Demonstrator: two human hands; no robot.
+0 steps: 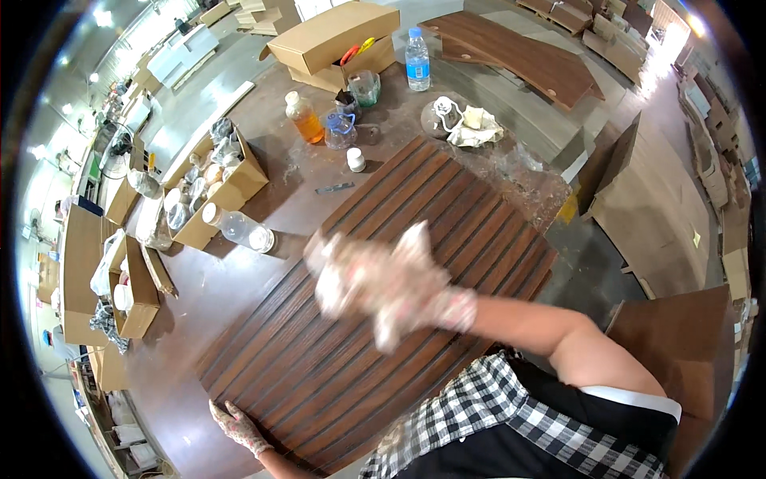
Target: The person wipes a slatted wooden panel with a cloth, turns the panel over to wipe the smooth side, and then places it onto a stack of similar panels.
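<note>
A dark brown wooden panel (447, 215) with long grooves lies slantwise on the worktable. My right hand (399, 287), in a stained white glove, is blurred over the middle of the panel with a pale rag (335, 267) bunched under it. My left hand (237, 425), in a speckled glove, lies flat with fingers apart on the panel's near left edge. It holds nothing.
An open cardboard box of bottles (211, 184) and a fallen clear bottle (239, 230) lie left of the panel. Behind it stand an orange bottle (304, 116), a water bottle (416, 59), jars, a brown box (335, 40) and crumpled gloves (471, 126). More boards (527, 60) lie beyond.
</note>
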